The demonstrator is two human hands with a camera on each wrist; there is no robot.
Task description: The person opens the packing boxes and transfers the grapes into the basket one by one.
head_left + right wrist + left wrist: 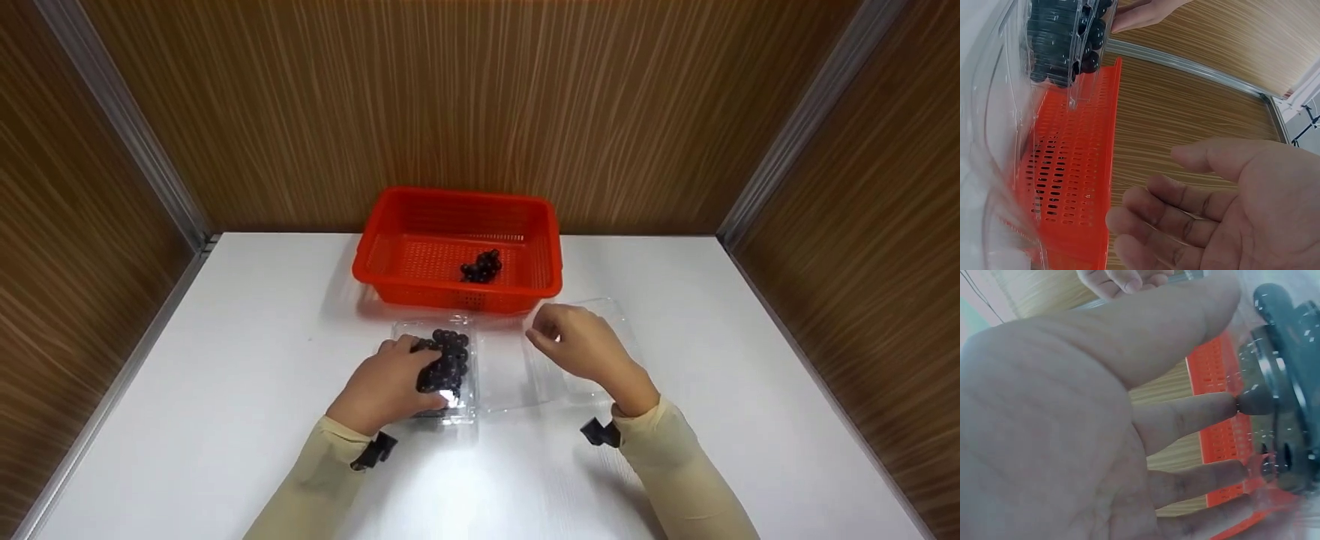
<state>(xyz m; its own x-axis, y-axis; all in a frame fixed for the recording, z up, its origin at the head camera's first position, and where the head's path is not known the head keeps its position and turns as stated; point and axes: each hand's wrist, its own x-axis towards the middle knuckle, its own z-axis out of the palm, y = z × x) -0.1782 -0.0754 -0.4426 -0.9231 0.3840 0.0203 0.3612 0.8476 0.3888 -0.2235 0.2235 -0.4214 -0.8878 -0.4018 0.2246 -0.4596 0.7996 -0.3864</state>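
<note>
A bunch of dark grapes [452,352] lies in one half of a clear plastic clamshell box [471,401]. My left hand [384,381] rests over this half from the left, its thumb at the near end. In the left wrist view the fingers of my left hand [1072,399] are fairly straight, with tips at the grapes [1292,388] and plastic. Above the box's flat lid half [510,382], on the right, hovers my right hand [581,343]. The right wrist view shows my right hand [1224,208] loosely bent, holding nothing.
Behind the box stands a red plastic basket [450,294] with slotted walls. A small bunch of dark grapes [482,267] lies inside it. Wood-grain panels [480,112] enclose the white table [225,360] at the back and both sides.
</note>
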